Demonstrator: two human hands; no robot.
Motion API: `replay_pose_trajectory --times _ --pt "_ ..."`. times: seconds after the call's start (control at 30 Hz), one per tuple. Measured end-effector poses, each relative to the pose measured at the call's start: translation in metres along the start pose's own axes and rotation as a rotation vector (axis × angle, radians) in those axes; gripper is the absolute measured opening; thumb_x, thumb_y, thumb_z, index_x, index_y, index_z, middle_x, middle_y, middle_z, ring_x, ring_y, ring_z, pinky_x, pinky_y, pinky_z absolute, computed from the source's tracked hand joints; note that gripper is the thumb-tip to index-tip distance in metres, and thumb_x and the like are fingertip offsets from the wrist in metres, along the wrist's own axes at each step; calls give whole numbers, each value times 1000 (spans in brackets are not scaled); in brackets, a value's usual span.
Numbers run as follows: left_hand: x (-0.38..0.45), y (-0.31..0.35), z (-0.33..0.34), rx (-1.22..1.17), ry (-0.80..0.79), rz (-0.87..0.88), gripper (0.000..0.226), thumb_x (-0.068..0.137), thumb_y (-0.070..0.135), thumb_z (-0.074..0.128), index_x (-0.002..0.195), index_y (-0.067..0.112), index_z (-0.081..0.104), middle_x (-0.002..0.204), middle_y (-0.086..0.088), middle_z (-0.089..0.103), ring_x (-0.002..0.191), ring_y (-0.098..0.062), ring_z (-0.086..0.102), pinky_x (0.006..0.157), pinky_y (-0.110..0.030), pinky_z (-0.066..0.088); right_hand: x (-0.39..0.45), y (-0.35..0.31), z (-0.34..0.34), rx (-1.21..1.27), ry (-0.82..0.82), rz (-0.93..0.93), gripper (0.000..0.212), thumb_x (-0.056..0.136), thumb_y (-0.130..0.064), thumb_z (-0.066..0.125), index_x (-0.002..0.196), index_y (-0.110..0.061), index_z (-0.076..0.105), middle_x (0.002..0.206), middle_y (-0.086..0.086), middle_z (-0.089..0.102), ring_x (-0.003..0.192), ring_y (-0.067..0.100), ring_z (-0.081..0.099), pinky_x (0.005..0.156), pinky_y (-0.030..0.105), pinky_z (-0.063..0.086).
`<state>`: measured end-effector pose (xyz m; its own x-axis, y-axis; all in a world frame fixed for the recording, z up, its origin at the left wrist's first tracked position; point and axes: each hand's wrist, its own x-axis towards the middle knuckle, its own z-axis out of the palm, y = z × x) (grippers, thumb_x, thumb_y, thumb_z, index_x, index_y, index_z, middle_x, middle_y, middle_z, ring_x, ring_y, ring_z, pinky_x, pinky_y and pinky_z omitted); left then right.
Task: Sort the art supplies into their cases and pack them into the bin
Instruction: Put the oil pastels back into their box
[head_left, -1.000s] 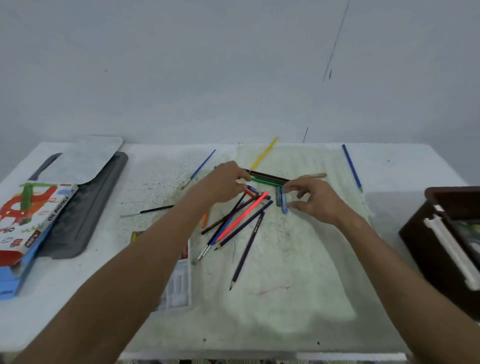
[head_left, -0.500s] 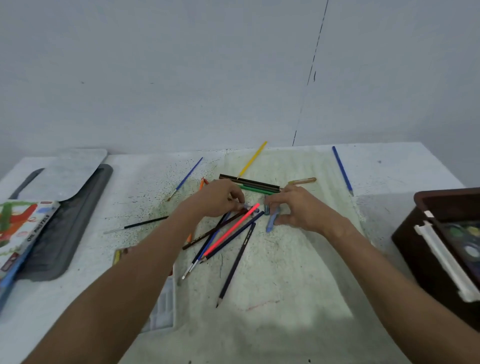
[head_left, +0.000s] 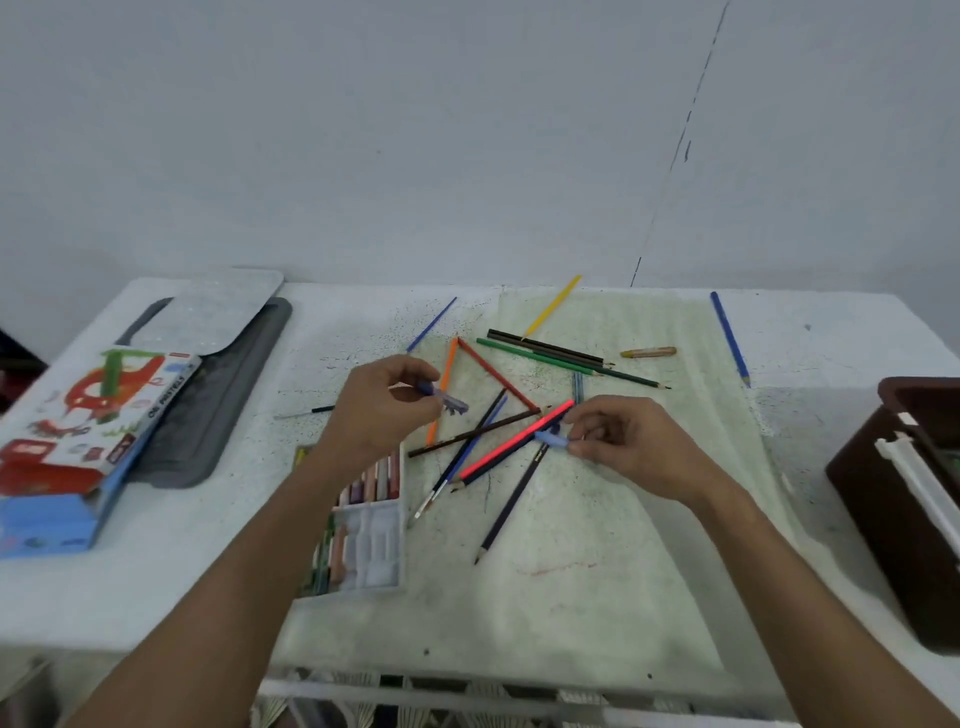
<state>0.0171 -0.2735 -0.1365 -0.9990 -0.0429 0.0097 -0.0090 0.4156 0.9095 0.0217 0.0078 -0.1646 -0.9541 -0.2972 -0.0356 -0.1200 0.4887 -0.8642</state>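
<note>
Left hand: the left hand (head_left: 387, 410) is raised above the white tabletop (head_left: 156, 571), its fingers (head_left: 410, 371) curled and pinching a short purple-blue oil pastel stick (head_left: 448, 399) that juts out to the right.
Right hand: the right hand (head_left: 631, 441) sits low over the pencil pile, thumb and fingertips pinching a short light-blue oil pastel stick (head_left: 551, 439) at the pile's right edge.
Pencil pile: loose coloured pencils (head_left: 498, 441) lie crossed on a pale green stained cloth (head_left: 597, 571) — red, orange, brown, dark blue and green among them, with a thin paintbrush mixed in.
Outlying items: a yellow pencil (head_left: 553, 305) and a blue pencil (head_left: 729, 336) lie near the far edge; a short tan crayon (head_left: 649, 352) lies beside the green pencils.
Pastel tray: a clear plastic tray of oil pastels (head_left: 363, 530) rests below the left forearm, partly filled — several slots hold sticks, others show bare.
Pastel box: a printed cardboard oil-pastel box (head_left: 78, 415) lies at the left, overlapping a grey flat case (head_left: 208, 415).
Bin: a dark brown bin (head_left: 893, 493) stands at the right edge, well apart from both hands; its contents are only partly visible.
</note>
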Motion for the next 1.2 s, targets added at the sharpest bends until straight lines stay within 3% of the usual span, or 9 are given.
replay_pose_trajectory --times 0.13,0.27,0.37,0.5,0.63,0.83,1.0,1.2 --pt "-43 -11 -42 -68 32 -112 23 78 -2 71 92 15 65 84 -6 67 69 -18 70 62 -29 58 -8 -39 60 95 -86 17 23 79 -11 76 98 -22 68 80 0 74 77 19 68 73 37 53" --pt "-75 -26 -68 45 27 -218 23 78 6 73 97 16 66 77 -3 70 59 -13 64 53 -26 53 -13 -74 126 161 -146 59 22 80 -12 75 101 -14 67 83 4 72 75 15 70 73 31 58" --pt "-90 -37 -75 147 14 -257 27 76 13 75 100 20 64 72 -1 71 59 -9 67 53 -23 52 -16 -88 161 92 -87 43 20 80 -18 75 99 -13 68 82 2 71 72 12 69 68 31 58" --pt "-99 -51 -72 253 -40 -242 35 73 24 78 104 25 62 71 5 71 66 -9 67 67 -32 58 -19 -93 192 37 44 51 20 78 -17 77 95 -13 68 81 3 70 69 10 66 64 23 56" --pt "-101 -58 -65 316 -108 -225 35 75 28 75 107 26 60 77 7 70 67 -4 66 58 -18 49 -25 -94 205 -37 129 78 16 81 -17 74 94 -13 67 78 -2 65 64 2 59 54 7 45" --pt "-102 -60 -70 397 -150 -161 29 79 30 73 107 25 64 82 12 67 71 2 61 58 -8 41 -31 -93 203 -108 160 65 14 86 -18 68 100 -15 68 82 -4 67 68 1 60 58 4 42" --pt "-104 -62 -76 489 -274 -31 27 83 30 70 110 29 69 81 16 61 70 2 57 59 -7 38 -33 -94 195 -206 12 -45 30 88 -18 66 117 -21 63 98 -11 63 68 -2 53 62 6 37" --pt "-104 -66 -78 564 -327 59 28 85 37 66 113 37 67 83 12 52 73 0 50 60 -12 33 -32 -99 190 -359 -127 -147 43 90 -24 63 132 -23 53 122 -3 61 91 3 41 82 20 36"
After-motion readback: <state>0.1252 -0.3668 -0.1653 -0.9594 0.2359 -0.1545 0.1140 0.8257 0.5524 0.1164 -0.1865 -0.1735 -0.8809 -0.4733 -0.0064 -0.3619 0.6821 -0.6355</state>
